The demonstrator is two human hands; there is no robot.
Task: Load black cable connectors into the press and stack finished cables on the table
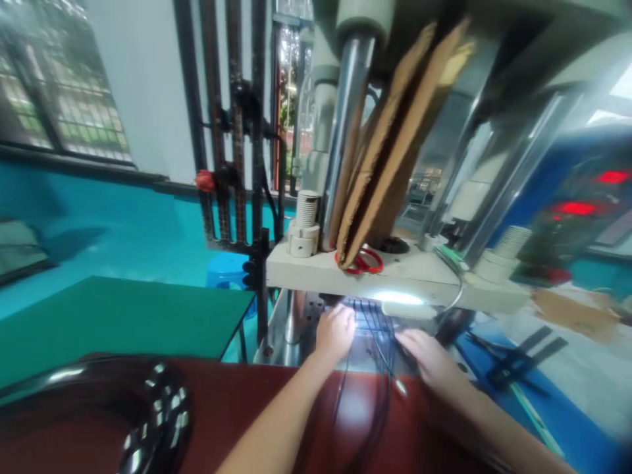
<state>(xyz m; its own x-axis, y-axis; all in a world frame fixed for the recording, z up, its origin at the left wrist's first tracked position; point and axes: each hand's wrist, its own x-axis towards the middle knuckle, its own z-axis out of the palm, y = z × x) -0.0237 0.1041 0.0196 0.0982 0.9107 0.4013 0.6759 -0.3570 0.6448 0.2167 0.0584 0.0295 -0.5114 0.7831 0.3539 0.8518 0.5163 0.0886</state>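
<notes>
Both hands reach under the pale platen of an upright press, at its lit metal plate point(364, 342). My left hand point(336, 332) is at the left side of the plate, its fingers curled. Whatever they may grip is hidden. From the right, my right hand point(425, 354) points inward with its fingers pressed together near the plate's edge; blur hides whether anything is between them. Several thin black cables point(378, 329) run between the hands, out over the plate and down across the dark red tabletop point(237, 408). One cable ends in a small silvery connector point(401, 388).
A coil of shiny black cable point(162, 408) lies at the lower left. Cardboard sheets point(395, 151) and red-handled scissors point(368, 260) rest on the platen point(316, 273), above a bright lamp point(402, 299). Left stands a green table point(123, 316); black tools point(528, 359) lie right.
</notes>
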